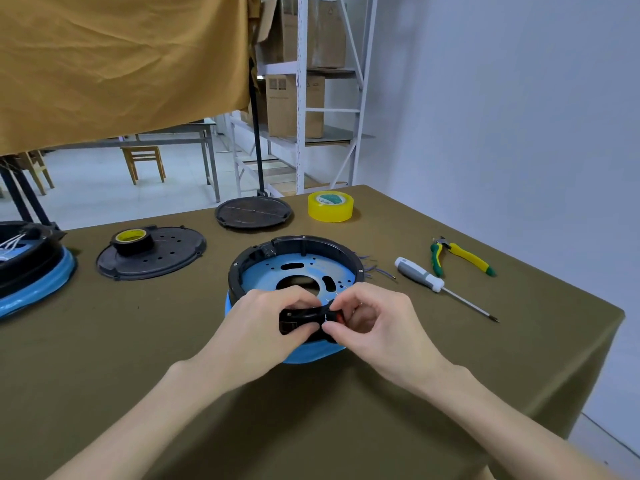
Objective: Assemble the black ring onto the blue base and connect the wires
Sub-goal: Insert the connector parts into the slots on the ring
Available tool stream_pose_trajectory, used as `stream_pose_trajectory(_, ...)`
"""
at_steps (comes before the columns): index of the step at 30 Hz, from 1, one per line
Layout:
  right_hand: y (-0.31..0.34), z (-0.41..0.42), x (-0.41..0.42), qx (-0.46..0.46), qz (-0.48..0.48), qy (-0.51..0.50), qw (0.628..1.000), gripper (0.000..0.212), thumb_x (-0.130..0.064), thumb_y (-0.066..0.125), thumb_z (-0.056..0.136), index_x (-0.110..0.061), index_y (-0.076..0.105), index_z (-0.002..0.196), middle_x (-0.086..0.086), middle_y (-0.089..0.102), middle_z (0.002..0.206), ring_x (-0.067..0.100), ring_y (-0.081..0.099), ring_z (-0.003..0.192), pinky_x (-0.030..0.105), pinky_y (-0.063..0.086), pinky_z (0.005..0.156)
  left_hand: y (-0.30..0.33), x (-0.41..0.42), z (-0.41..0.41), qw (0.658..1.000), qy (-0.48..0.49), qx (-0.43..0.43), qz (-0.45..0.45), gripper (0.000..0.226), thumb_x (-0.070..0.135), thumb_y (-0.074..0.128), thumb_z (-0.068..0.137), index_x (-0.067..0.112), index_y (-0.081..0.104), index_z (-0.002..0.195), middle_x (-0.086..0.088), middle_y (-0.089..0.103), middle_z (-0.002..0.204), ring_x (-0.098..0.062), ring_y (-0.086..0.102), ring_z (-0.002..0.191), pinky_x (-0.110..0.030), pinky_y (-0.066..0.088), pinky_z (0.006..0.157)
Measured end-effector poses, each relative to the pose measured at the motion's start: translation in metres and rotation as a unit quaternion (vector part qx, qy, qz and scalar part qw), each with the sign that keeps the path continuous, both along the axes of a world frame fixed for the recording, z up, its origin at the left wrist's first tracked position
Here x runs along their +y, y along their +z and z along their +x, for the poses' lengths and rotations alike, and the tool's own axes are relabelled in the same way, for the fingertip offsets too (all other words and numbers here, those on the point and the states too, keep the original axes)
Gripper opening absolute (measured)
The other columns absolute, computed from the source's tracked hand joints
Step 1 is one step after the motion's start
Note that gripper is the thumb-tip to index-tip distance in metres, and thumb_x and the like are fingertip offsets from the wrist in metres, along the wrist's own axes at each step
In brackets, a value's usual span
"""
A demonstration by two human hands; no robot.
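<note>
A black ring (294, 244) sits on top of the blue base (313, 353) in the middle of the olive table. Inside the ring lies a blue plate (304, 273) with holes and slots. Thin blue wires (375, 268) stick out at the ring's right side. My left hand (263, 327) grips the near edge of the ring over a black box-like part (294, 322). My right hand (374, 327) pinches a small black and red switch (335, 315) at the ring's near rim. The fingers hide how the switch sits in the ring.
A screwdriver (426, 279) and yellow-green pliers (460, 259) lie to the right. Yellow tape (330, 206) and a black disc (254, 212) stand at the back. A black plate (166, 256) carrying a tape roll (133, 241) and another blue-black assembly (31, 268) are on the left.
</note>
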State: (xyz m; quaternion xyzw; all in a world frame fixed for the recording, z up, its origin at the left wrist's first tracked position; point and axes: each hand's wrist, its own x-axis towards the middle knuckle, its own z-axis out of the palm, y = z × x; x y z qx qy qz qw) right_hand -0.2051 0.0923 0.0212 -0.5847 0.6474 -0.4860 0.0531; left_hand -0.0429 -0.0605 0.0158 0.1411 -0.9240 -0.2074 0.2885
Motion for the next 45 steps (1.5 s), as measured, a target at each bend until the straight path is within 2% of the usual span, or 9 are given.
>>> stream_pose_trajectory(7, 0.011, 0.004, 0.007, 0.033, 0.01, 0.007, 0.999, 0.033, -0.008, 0.085, 0.081, -0.02, 0.077, 0.111, -0.005, 0.065, 0.091, 0.016, 0.067, 0.074, 0.019, 0.055, 0.068, -0.002, 0.005, -0.001, 1.0, 0.006, 0.006, -0.024, 0.029, 0.027, 0.078, 0.091, 0.039, 0.072, 0.116, 0.029, 0.07, 0.108, 0.006, 0.064, 0.103, -0.021, 0.051, 0.094)
stream_pose_trajectory(10, 0.012, 0.005, 0.008, 0.044, 0.003, 0.008, 0.999, 0.033, -0.008, 0.085, 0.082, -0.019, 0.077, 0.112, -0.004, 0.065, 0.091, 0.016, 0.067, 0.073, 0.022, 0.056, 0.068, -0.002, 0.006, -0.001, 0.999, -0.012, 0.016, -0.029, 0.024, 0.025, 0.074, 0.093, 0.037, 0.073, 0.114, 0.027, 0.07, 0.11, 0.004, 0.064, 0.104, -0.022, 0.042, 0.101)
stream_pose_trajectory(13, 0.01, 0.005, 0.008, 0.045, -0.001, 0.015, 0.999, 0.036, -0.01, 0.084, 0.082, -0.02, 0.074, 0.115, -0.006, 0.064, 0.091, 0.017, 0.067, 0.074, 0.026, 0.058, 0.068, -0.001, 0.007, 0.0, 0.999, -0.023, 0.027, -0.031, 0.02, 0.035, 0.064, 0.095, 0.038, 0.073, 0.112, 0.028, 0.069, 0.111, 0.004, 0.062, 0.11, -0.015, 0.03, 0.106)
stream_pose_trajectory(17, 0.007, 0.003, 0.009, 0.03, -0.012, 0.025, 0.999, 0.046, -0.009, 0.08, 0.084, -0.027, 0.064, 0.123, -0.01, 0.065, 0.088, 0.018, 0.068, 0.072, 0.023, 0.055, 0.064, -0.003, 0.007, 0.001, 0.999, -0.024, 0.028, -0.027, 0.024, 0.039, 0.06, 0.096, 0.038, 0.072, 0.116, 0.029, 0.067, 0.117, 0.004, 0.058, 0.119, -0.013, 0.024, 0.11)
stream_pose_trajectory(20, 0.005, -0.006, 0.014, -0.001, -0.019, 0.022, 1.0, 0.051, -0.008, 0.078, 0.084, -0.035, 0.06, 0.123, -0.008, 0.067, 0.093, 0.021, 0.069, 0.068, 0.032, 0.057, 0.063, -0.005, 0.006, 0.001, 0.998, -0.034, 0.04, -0.028, 0.029, 0.042, 0.066, 0.094, 0.039, 0.069, 0.123, 0.028, 0.062, 0.127, 0.005, 0.051, 0.128, -0.015, 0.022, 0.112)
stream_pose_trajectory(23, 0.001, -0.009, 0.016, -0.068, -0.009, 0.048, 0.996, 0.054, -0.005, 0.08, 0.083, -0.034, 0.06, 0.124, -0.004, 0.069, 0.097, 0.023, 0.072, 0.071, 0.04, 0.061, 0.073, -0.007, 0.008, 0.0, 0.993, -0.042, 0.049, -0.095, 0.026, 0.049, 0.069, 0.091, 0.036, 0.075, 0.113, 0.025, 0.066, 0.121, 0.001, 0.055, 0.121, -0.026, 0.03, 0.112)
stream_pose_trajectory(26, -0.002, -0.007, 0.016, -0.085, -0.018, 0.07, 0.994, 0.054, -0.002, 0.079, 0.083, -0.031, 0.061, 0.124, -0.002, 0.069, 0.096, 0.023, 0.072, 0.075, 0.036, 0.061, 0.076, -0.01, 0.012, -0.002, 0.984, -0.035, 0.105, -0.138, 0.017, 0.041, 0.075, 0.089, 0.029, 0.08, 0.1, 0.019, 0.071, 0.108, -0.008, 0.062, 0.108, -0.035, 0.037, 0.106)
stream_pose_trajectory(30, -0.001, -0.004, 0.016, -0.095, -0.035, 0.08, 0.992, 0.05, -0.005, 0.08, 0.082, -0.028, 0.062, 0.124, -0.003, 0.068, 0.097, 0.024, 0.072, 0.078, 0.028, 0.06, 0.077, -0.011, 0.012, -0.001, 0.975, -0.023, 0.157, -0.156, 0.019, 0.04, 0.072, 0.091, 0.024, 0.081, 0.098, 0.015, 0.072, 0.103, -0.008, 0.06, 0.101, -0.031, 0.036, 0.102)
stream_pose_trajectory(45, 0.007, 0.001, 0.014, -0.134, -0.068, 0.099, 0.984, 0.044, 0.003, 0.078, 0.083, -0.017, 0.065, 0.12, 0.0, 0.07, 0.097, 0.025, 0.073, 0.082, 0.033, 0.06, 0.08, -0.008, 0.011, -0.002, 0.965, -0.033, 0.2, -0.164, 0.018, 0.038, 0.079, 0.089, 0.02, 0.081, 0.088, 0.011, 0.073, 0.096, -0.011, 0.064, 0.09, -0.04, 0.042, 0.091)
